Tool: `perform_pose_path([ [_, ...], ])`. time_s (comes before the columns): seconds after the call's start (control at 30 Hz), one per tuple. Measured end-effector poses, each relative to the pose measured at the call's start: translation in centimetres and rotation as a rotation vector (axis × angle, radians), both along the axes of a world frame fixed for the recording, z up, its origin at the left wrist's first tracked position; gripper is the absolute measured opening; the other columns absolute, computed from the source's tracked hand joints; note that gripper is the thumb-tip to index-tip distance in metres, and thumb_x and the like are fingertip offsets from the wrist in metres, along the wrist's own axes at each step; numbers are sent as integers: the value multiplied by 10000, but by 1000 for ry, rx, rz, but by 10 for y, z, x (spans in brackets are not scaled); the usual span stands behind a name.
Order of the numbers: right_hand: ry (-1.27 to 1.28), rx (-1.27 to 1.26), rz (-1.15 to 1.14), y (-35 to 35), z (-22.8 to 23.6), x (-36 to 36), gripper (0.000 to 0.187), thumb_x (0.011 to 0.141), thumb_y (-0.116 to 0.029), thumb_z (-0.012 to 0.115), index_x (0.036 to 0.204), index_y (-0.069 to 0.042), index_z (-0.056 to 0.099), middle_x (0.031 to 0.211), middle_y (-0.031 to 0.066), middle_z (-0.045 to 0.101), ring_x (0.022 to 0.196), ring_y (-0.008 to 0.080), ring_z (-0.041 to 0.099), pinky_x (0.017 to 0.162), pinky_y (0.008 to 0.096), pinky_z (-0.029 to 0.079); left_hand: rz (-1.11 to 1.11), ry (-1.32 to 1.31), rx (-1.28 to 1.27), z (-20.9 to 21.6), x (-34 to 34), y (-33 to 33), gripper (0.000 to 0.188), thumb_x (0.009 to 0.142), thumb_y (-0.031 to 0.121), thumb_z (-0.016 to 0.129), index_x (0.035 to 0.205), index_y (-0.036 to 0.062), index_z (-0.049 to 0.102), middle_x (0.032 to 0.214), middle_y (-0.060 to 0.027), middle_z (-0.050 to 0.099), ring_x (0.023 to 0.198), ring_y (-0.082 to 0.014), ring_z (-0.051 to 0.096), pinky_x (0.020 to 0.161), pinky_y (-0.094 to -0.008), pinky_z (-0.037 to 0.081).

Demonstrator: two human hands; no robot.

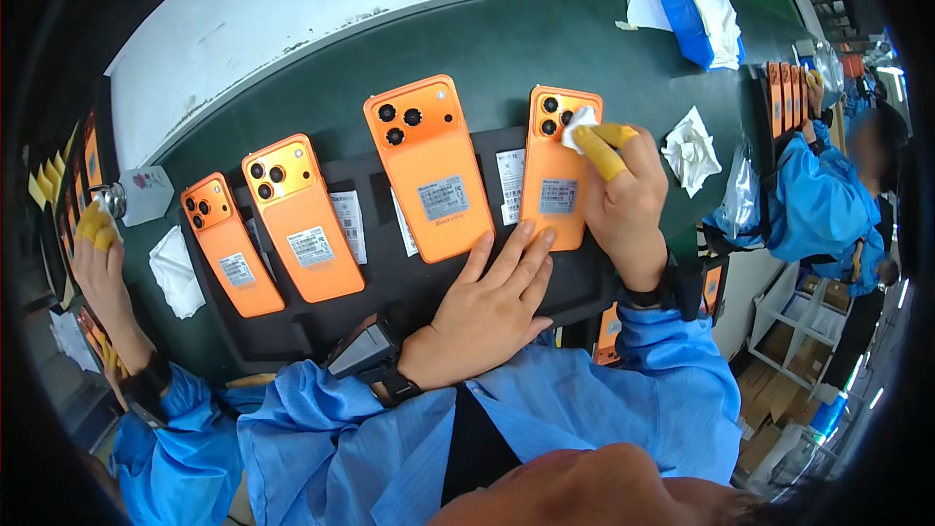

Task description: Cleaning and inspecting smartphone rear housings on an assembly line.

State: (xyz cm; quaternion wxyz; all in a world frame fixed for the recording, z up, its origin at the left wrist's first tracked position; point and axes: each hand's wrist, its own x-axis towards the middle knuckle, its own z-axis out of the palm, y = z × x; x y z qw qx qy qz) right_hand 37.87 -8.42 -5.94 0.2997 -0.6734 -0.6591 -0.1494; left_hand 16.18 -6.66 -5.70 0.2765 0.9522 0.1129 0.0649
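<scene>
Several orange smartphones lie back up on a black tray (584, 294), each with a cluster of camera lenses and a pale label. My right hand (625, 197), with yellow finger cots on two fingers, pinches a small white wipe (579, 129) against the camera area of the rightmost phone (538, 161). Fingers stretched out, my left hand (484, 310) rests its fingertips on that phone's lower edge. Beside it, the large middle phone (414, 161) leans tilted. Farther left lie another phone (317, 224) and the leftmost phone (229, 248).
Crumpled white wipes lie on the green table at the right (692, 151) and left (177, 273). A blue box (690, 24) with white cloths stands at the back right. A co-worker's hand (102, 268) is at the left; another co-worker (823, 190) works at the right.
</scene>
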Motion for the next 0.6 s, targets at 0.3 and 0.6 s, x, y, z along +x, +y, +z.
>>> perform_pose_path([
  [0.3,-69,-26,109,32,8,-10,304,629,-19,649,929,-24,692,871,70,591,759,266,543,698,389,452,19,-7,-13,-2,-1,2,623,761,429,706,1225,25,611,1479,-146,406,1411,-322,309,1108,-530,264],
  [0.6,-329,-58,99,11,11,21,339,631,-67,664,960,-89,742,895,57,611,804,253,568,880,495,451,15,6,-17,-4,-3,1,622,774,440,691,1231,25,611,1477,-140,411,1412,-312,310,1120,-522,238],
])
